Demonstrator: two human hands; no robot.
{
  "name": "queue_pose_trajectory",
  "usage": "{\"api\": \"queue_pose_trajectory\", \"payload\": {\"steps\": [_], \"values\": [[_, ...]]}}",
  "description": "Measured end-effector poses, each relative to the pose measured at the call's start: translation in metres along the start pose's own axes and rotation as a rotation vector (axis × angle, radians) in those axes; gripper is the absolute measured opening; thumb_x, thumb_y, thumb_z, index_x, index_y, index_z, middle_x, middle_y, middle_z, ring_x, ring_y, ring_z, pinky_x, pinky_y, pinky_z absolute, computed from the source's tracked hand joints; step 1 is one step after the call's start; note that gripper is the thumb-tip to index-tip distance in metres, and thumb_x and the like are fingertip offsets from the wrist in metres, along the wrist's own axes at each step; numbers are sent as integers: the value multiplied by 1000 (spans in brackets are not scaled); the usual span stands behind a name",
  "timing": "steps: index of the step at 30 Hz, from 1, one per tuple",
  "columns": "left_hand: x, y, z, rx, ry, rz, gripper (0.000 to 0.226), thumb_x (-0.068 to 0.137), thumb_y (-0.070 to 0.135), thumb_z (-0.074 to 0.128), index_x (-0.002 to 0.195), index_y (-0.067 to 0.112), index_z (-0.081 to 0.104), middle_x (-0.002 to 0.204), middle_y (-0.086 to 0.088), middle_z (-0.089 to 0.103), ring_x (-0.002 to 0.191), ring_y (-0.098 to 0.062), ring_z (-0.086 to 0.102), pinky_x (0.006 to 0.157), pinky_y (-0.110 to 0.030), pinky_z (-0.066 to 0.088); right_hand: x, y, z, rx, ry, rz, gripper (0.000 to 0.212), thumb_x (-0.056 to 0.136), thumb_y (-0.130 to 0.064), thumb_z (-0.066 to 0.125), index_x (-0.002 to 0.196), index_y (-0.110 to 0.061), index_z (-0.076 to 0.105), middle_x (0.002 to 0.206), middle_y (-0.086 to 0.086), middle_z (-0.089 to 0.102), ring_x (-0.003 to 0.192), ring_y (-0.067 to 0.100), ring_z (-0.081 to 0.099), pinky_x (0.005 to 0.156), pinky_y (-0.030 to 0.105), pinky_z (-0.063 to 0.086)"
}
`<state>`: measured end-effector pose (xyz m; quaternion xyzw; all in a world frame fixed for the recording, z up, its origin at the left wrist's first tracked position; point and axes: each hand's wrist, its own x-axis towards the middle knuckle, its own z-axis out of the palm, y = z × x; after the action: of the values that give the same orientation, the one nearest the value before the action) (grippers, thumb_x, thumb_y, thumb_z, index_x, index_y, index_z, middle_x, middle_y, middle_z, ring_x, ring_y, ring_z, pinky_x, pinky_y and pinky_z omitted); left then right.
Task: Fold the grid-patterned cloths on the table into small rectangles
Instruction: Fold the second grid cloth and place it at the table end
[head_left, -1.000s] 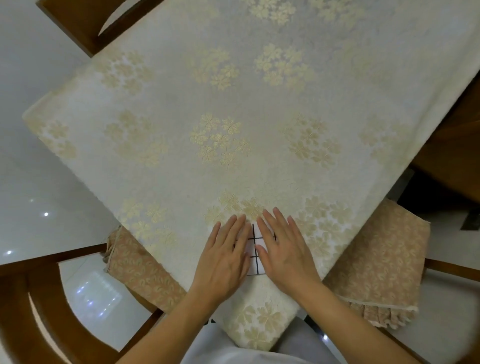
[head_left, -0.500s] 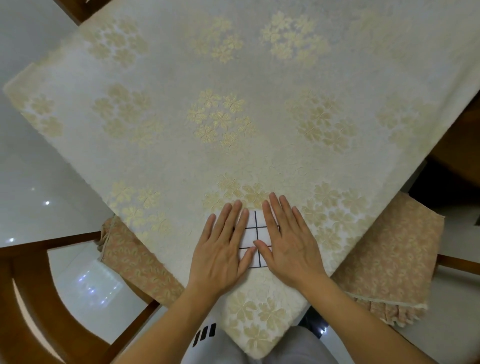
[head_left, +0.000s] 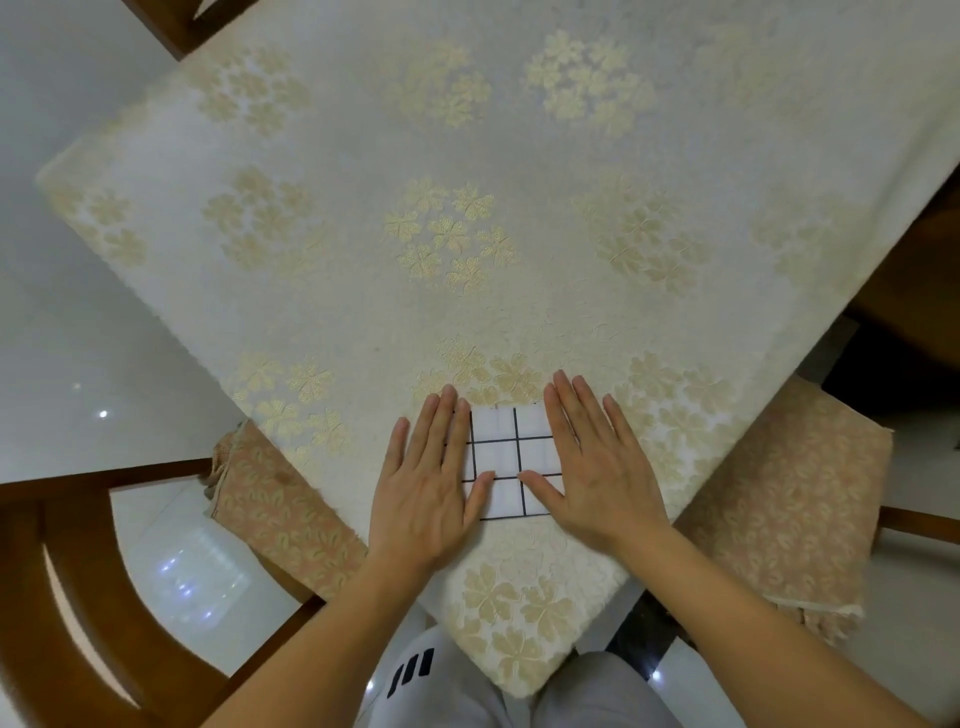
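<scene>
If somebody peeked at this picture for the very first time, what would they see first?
Probably the two bare hands, the left hand and right hand, pressed flat on a small white folded cloth with black grid lines near the table's closest corner. Next, the big cream tablecloth with golden flower clusters spreading everywhere beyond them.

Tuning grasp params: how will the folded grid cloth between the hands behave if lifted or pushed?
The grid cloth is probably floppy: it lies flat under both open hands, left hand and right hand. Its layers would likely spring open if lifted by one edge. Pushed, it may drag or bunch on the textured tablecloth rather than slide.
</scene>
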<state>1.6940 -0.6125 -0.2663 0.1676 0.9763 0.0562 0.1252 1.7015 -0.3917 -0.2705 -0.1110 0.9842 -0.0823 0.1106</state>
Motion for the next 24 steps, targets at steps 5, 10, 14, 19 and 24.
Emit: {"api": "queue_pose_trajectory", "payload": {"steps": [5,10,14,19,24], "values": [[-2,3,-12,-27,-62,-4,74,101,57,16,157,12,-2,166,-5,-7,153,-17,-9,123,-46,7,0,-2,-10,-9,-80,12,88,98,-68,21,158,-9,-6,167,6,-13,153,20,-12,124,44,0],[-10,2,-40,-357,-22,-231,77,96,57,24,158,16,5,167,-2,-1,153,-19,0,123,-37,7,-11,4,-33,115,-66,101,76,103,-53,27,158,-17,-11,165,-1,-18,152,14,-17,124,36,-6],[-23,2,-60,-584,163,-530,44,97,28,54,137,10,50,140,-10,47,126,-26,42,100,-30,35,-35,6,-43,150,183,330,49,100,-35,43,143,-12,48,136,10,55,121,30,53,98,47,49],[-22,9,-69,-720,79,-698,32,98,28,54,125,11,56,116,-6,54,94,-17,52,81,-30,43,-38,-7,-37,160,196,418,22,93,-31,63,104,-13,65,93,5,60,78,24,57,65,40,51],[-19,14,-67,-638,45,-716,18,95,33,57,96,15,54,95,-2,55,79,-17,53,72,-36,47,-32,-22,-39,330,159,602,22,96,-40,57,97,-18,58,91,-2,57,81,18,52,67,37,50]]}}
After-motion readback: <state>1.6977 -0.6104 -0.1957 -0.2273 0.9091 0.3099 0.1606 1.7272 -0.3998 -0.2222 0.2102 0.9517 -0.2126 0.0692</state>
